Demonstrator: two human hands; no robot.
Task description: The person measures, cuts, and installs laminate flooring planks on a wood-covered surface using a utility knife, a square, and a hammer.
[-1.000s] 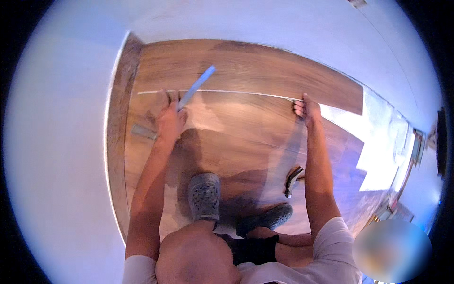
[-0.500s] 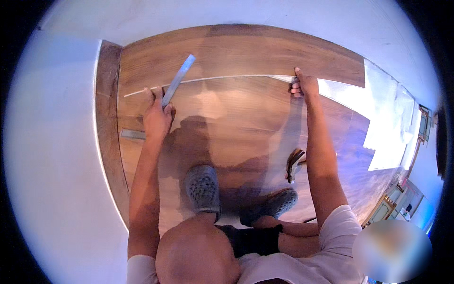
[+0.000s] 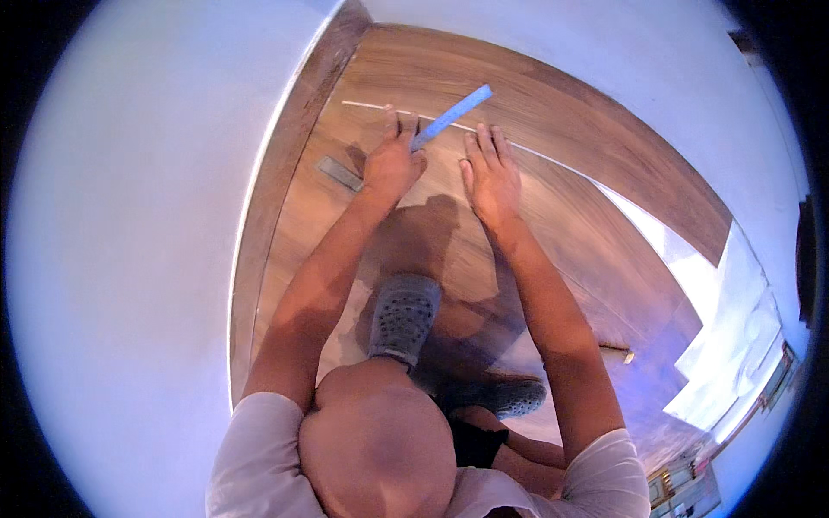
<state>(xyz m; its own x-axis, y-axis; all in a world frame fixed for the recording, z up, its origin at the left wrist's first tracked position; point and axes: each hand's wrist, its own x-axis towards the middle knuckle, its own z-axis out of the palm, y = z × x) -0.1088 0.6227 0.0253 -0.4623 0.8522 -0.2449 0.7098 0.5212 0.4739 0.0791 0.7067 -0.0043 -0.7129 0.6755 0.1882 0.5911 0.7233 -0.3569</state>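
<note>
In my left hand (image 3: 393, 168) a flat metal bar (image 3: 453, 116) is held at its near end, by the thumb. The bar slants up to the right across a thin pale gap (image 3: 553, 161) between two wood-look floor planks. Two fingers of that hand reach forward to the gap. My right hand (image 3: 494, 183) lies palm down on the near plank (image 3: 544, 216), fingers stretched toward the gap and holding nothing. Beyond the gap lies the far plank (image 3: 587, 121), along the wall. A short grey flat strip (image 3: 339, 173) rests on the floor beside my left hand.
White underlay (image 3: 734, 328) shows at the right, where the gap widens. A dark wood border (image 3: 294, 164) runs along the left wall (image 3: 155, 216). The end of a handle (image 3: 617, 350) sticks out past my right forearm. My shoes (image 3: 406, 315) stand on the planks.
My right hand has let go of the far plank's edge and moved left, flat beside my left hand. The view has swung right. The bar stays in my left hand.
</note>
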